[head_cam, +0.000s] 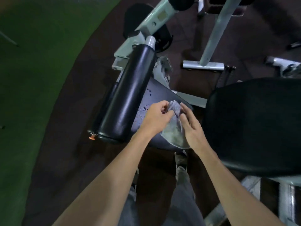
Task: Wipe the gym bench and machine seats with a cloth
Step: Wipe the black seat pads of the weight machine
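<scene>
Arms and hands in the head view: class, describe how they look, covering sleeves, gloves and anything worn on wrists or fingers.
Both forearms are bare up to the bottom edge of the picture, with no sleeves in view. The left hand and right hand wear no gloves. No watch, band or ring shows on either wrist or on the visible fingers.

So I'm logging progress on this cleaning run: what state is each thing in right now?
cloth: bunched, held between both hands above the seat
left hand: closed on the cloth
right hand: fingers extended, pressed against the cloth
seat pad: speckled with dark spots
roller pad: glossy, untouched
large black pad: untouched
</scene>
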Action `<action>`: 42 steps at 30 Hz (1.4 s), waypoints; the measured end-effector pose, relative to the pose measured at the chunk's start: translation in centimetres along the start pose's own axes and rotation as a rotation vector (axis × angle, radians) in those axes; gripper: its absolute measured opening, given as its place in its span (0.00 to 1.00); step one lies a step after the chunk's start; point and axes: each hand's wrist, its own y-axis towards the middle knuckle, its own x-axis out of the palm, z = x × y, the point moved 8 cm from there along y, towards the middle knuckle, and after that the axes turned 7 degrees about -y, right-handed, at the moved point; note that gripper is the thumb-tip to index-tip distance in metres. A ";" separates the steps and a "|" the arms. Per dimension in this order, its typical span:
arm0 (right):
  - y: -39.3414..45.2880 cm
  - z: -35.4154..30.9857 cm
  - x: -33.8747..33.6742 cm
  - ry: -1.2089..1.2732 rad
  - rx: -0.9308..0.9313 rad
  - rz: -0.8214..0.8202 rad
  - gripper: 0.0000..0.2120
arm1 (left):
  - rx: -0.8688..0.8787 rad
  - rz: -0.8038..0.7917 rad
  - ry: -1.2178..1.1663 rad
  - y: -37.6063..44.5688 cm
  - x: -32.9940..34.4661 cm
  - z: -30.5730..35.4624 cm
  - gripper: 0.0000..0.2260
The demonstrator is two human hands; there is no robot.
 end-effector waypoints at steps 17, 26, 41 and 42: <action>28.1 17.8 3.5 -0.658 -0.126 -0.133 0.09 | -0.095 0.583 0.361 18.9 -0.2 -17.7 0.13; 24.5 23.4 12.1 -0.806 -0.061 0.012 0.39 | -0.016 0.757 0.820 18.2 -1.0 -22.9 0.25; 33.4 15.8 16.9 -0.943 -0.576 0.034 0.39 | -0.076 0.826 0.977 17.5 -3.6 -25.9 0.29; 32.8 16.0 16.8 -0.929 -0.588 0.020 0.39 | -0.087 0.834 0.988 17.4 -3.5 -26.0 0.29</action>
